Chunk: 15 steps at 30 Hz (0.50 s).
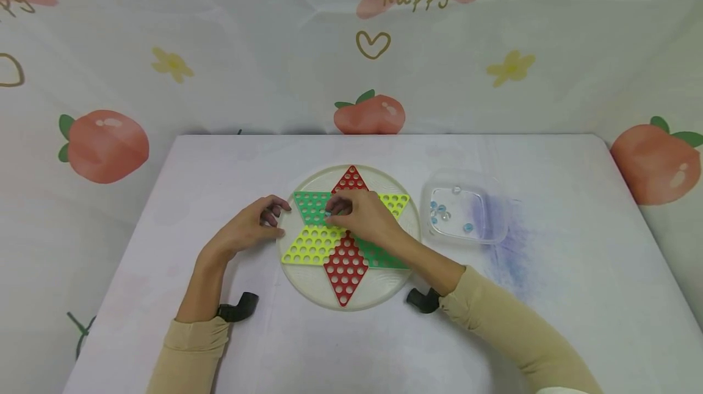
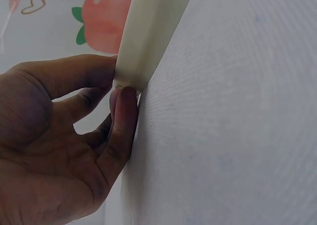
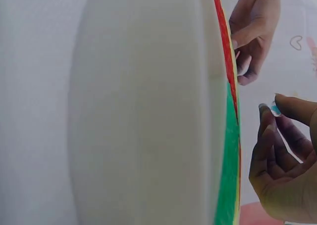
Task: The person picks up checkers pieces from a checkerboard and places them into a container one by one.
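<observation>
A round Chinese checkers board (image 1: pixel 304 287) with a red, green and yellow star of holes lies on the table. My left hand (image 1: pixel 249 226) is at its left rim, thumb and curved fingers holding the edge; the left wrist view shows them against the pale rim (image 2: pixel 153 27). Over the green and yellow part of the star, my right hand (image 1: pixel 365 214) pinches a clear marble (image 3: pixel 275 108) with blue inside between thumb and fingertip. In the right wrist view that marble is above the board's surface, apart from it. The right hand hides the star's middle.
Right of the board stands a clear plastic box (image 1: pixel 497 229) holding several clear and blue marbles (image 1: pixel 468 227). A bluish stain (image 1: pixel 513 266) marks the white tabletop beside it. Behind the table hangs a printed curtain (image 1: pixel 263 77).
</observation>
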Tool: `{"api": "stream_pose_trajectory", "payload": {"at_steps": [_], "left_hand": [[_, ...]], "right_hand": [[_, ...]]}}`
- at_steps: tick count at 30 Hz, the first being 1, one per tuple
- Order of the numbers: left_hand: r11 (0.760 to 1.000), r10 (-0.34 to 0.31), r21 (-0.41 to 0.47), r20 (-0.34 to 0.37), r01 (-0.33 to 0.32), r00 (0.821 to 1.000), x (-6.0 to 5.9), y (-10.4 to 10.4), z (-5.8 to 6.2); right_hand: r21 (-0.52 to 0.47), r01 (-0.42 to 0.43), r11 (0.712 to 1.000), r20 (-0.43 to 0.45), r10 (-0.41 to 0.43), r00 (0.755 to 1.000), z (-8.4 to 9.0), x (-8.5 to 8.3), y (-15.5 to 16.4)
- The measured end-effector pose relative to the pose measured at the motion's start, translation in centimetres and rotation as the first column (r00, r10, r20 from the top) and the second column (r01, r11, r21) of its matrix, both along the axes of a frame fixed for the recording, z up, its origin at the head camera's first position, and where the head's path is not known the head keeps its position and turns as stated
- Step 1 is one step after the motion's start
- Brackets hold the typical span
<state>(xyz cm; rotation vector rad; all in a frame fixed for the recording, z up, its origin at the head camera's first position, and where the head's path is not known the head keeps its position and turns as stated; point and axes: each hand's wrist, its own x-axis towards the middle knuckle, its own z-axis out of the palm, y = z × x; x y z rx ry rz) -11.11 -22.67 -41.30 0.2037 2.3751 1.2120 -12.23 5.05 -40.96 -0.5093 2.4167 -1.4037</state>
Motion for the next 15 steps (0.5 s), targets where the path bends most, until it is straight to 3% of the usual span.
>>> {"api": "stream_pose_trajectory", "payload": {"at_steps": [15], "left_hand": [[1.000, -0.001, -0.004, 0.001, 0.001, 1.000, 0.1, 0.2, 0.2]], "right_hand": [[-0.077, 0.025, 0.997, -0.040, -0.028, 0.999, 1.2, 0.4, 2.1]]}}
